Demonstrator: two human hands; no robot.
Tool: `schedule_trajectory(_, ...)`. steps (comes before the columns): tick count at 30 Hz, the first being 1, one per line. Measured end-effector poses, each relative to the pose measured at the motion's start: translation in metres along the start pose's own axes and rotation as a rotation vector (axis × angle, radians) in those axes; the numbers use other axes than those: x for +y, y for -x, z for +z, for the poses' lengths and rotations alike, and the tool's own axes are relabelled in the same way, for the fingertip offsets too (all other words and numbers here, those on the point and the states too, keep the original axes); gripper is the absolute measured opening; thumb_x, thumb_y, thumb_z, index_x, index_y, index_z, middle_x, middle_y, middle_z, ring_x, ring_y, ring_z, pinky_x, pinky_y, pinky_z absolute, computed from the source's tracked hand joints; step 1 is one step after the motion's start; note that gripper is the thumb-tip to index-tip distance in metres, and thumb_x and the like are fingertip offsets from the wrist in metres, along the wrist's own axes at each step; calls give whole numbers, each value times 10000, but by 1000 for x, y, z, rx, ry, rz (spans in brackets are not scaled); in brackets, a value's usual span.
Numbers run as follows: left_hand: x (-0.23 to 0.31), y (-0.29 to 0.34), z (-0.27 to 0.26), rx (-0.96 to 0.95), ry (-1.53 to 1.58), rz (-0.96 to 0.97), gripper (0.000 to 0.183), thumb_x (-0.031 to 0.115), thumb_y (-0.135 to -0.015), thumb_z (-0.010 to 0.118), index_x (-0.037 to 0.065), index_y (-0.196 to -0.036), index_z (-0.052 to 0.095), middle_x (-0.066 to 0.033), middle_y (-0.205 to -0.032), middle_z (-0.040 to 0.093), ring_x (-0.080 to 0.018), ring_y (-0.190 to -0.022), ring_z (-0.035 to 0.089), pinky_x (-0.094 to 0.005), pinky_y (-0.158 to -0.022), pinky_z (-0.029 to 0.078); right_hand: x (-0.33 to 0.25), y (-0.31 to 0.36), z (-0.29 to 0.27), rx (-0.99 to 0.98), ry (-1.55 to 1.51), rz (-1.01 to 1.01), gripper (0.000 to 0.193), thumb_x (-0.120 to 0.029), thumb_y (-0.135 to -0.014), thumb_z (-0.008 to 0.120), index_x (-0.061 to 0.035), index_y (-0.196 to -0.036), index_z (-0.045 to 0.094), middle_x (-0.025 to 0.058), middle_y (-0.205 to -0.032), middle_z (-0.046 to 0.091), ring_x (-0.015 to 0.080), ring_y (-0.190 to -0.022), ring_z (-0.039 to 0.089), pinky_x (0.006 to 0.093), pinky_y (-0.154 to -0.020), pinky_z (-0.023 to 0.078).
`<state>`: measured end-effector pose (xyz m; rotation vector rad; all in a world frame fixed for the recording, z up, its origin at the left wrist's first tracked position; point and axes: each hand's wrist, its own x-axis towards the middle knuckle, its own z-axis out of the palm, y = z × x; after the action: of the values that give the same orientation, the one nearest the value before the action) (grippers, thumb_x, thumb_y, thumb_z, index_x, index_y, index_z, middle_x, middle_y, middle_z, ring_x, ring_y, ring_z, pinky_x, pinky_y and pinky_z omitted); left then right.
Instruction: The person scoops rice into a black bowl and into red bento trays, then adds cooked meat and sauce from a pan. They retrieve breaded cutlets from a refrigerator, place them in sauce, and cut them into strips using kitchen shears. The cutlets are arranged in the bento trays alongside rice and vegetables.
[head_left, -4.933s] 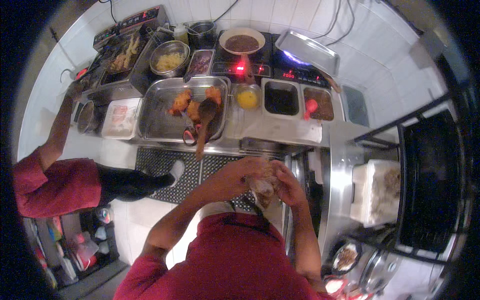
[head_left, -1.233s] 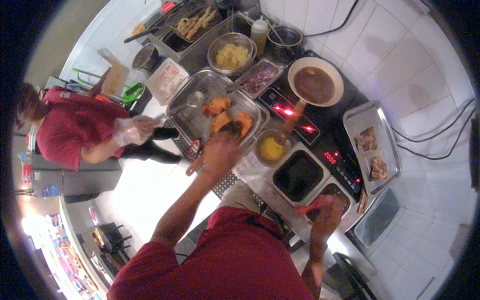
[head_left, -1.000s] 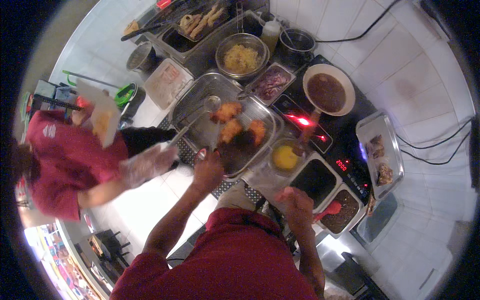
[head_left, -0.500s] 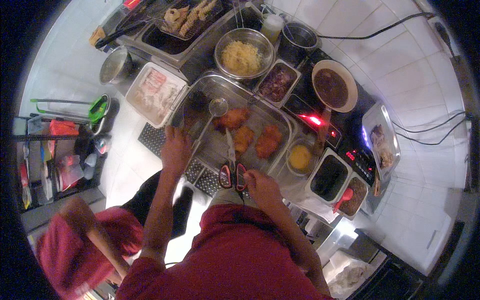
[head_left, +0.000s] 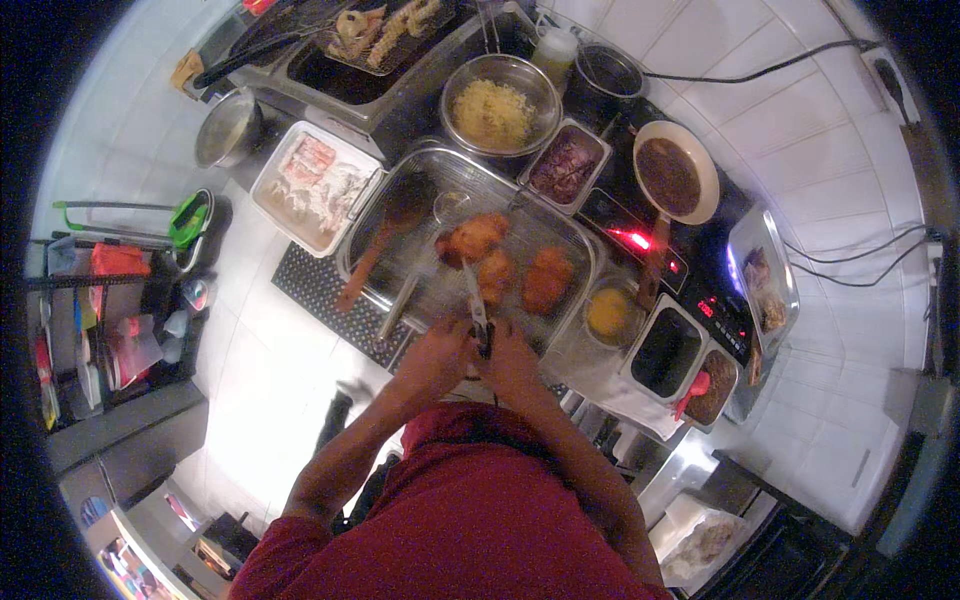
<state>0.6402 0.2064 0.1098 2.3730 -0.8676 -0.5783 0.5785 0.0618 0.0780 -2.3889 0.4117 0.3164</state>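
Your left hand [head_left: 437, 360] and right hand [head_left: 513, 363] together grip the scissors [head_left: 476, 303] between them, tips forward among the fried pieces [head_left: 478, 236] in the tray [head_left: 572, 224], and that tool should feel light, stiff, perhaps greasy, so hold it by its handles [head_left: 487, 342].

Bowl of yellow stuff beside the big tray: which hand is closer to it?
The right. The right hand, at the handles of the scissors, is left of and slightly below the bowl in the picture; the left hand, on the handles' other side, is farther left.
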Motion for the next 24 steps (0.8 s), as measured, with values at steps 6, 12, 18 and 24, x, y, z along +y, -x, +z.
schedule_trajectory(6, 14, 16, -12, 176, 409, -200, 310, 257, -972, 555, -3, -1142, 543, -210, -1009, 590, -363, -908, 613, -445, -786, 510, -19, 13, -41, -200, -453, 204, 514, -351, -920, 624, 11, -1267, 507, 221, -1096, 605, 325, -995, 615, 388, -870, 485)
schedule_trajectory(12, 12, 19, -45, -139, 1841, -480, 539, 292, -981, 586, 75, -1440, 407, -5, -973, 543, -120, -805, 532, -319, -728, 471, -59, 15, -30, 168, -573, -115, 450, -292, -985, 552, 38, -1284, 493, 232, -1086, 610, 351, -1052, 594, 423, -999, 417)
schedule_trajectory(18, 4, 42, -80, 167, 1376, -536, 614, 64, -905, 657, 30, -1456, 387, 18, -940, 530, -83, -740, 533, -223, -619, 438, -54, -22, -25, 138, -633, -442, 406, -269, -1028, 471, 29, -1303, 503, 185, -1224, 575, 320, -1152, 542, 394, -1074, 349)
schedule_trajectory(24, -21, 57, -113, 474, 1151, -331, 490, 214, -1000, 562, 99, -1456, 423, -13, -942, 622, -97, -775, 577, -230, -654, 473, -44, -94, -52, 314, -531, 64, 682, -432, -959, 586, 65, -1387, 400, 249, -1362, 515, 341, -1226, 550, 388, -1034, 421)
